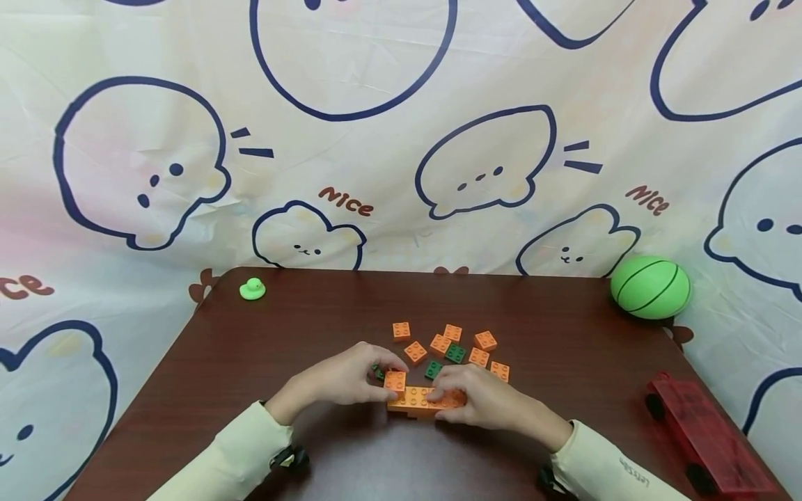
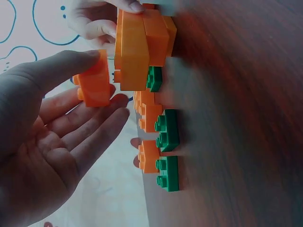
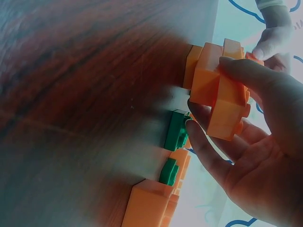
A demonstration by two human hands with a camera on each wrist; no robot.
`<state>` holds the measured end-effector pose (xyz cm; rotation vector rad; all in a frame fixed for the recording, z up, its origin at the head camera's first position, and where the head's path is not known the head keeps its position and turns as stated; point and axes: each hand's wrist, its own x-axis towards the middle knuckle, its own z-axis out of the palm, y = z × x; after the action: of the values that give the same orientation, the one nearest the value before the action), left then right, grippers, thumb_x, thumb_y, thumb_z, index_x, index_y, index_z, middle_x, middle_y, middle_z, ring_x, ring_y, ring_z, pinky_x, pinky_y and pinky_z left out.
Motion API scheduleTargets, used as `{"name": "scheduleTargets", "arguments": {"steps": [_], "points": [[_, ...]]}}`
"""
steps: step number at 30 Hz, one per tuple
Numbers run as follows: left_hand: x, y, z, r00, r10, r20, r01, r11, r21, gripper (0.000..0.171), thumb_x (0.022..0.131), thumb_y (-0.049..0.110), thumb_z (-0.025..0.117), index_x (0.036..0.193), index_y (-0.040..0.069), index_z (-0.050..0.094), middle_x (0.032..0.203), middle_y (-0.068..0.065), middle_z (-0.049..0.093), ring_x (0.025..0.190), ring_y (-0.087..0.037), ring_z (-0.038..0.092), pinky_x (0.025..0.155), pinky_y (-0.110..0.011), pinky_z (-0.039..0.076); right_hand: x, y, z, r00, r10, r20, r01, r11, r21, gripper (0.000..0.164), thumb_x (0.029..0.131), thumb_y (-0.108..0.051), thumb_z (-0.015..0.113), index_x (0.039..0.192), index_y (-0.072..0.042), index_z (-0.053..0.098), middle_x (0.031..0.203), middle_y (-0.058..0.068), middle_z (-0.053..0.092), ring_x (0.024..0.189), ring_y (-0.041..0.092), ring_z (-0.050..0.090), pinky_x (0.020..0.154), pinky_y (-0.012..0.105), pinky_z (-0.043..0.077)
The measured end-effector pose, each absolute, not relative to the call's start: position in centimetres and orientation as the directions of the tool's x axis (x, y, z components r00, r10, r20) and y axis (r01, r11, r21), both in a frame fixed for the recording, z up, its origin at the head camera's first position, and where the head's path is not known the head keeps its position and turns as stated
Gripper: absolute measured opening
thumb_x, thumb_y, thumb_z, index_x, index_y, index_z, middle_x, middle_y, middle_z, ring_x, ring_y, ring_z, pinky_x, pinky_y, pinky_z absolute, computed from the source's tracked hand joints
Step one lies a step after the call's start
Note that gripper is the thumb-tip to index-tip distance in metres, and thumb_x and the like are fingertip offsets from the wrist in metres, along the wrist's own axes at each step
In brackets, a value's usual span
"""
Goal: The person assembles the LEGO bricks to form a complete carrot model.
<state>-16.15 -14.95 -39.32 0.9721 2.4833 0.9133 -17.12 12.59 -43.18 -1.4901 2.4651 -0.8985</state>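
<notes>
Pinching a brick (image 1: 395, 380) by one end of a stack (image 1: 416, 399) in the head view, the left hand (image 1: 351, 376) faces the right hand (image 1: 481, 396), which grips the other end; loose bricks (image 1: 441, 344) lie beyond. In the left wrist view, thumb and fingers hold the brick just apart from the stack. In the right wrist view, thumb and fingers clasp the stack.

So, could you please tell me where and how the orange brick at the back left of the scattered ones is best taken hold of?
I'd pinch the orange brick by its flat left and right sides, coming from above. It lies knobs up, with bare table on both sides, so there should be room, and flat walls likely hold better than knobs.
</notes>
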Motion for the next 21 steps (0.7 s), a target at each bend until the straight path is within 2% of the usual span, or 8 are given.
{"name": "scheduleTargets", "arguments": {"steps": [9,21], "points": [[-15.7,-14.8,-39.8,-0.713,0.697,-0.072,0.488,0.568,0.662,0.038,0.087,0.028,0.070,0.122,0.016,0.064,0.119,0.007,0.064,0.098,-0.002,0.058,0.077,-0.025,0.053,-17.2,12.5,-43.4,-0.513,-0.836,0.192,-0.770,0.350,-0.534,0.022,0.083,-0.026,0.074,0.105,-0.028,0.070,0.099,-0.017,0.063,0.088,-0.003,0.058,0.077,0.019,0.051],[-15.7,-14.7,-40.5,-0.711,0.701,-0.059,0.464,0.530,0.710,0.043,0.084,0.037,0.071,0.121,0.016,0.065,0.118,0.007,0.064,0.100,-0.007,0.062,0.079,-0.026,0.054,-17.2,12.6,-43.4,-0.511,-0.837,0.198,-0.771,0.343,-0.537,0.022,0.083,-0.028,0.074,0.105,-0.028,0.070,0.101,-0.016,0.063,0.090,-0.003,0.059,0.077,0.018,0.051]]}}
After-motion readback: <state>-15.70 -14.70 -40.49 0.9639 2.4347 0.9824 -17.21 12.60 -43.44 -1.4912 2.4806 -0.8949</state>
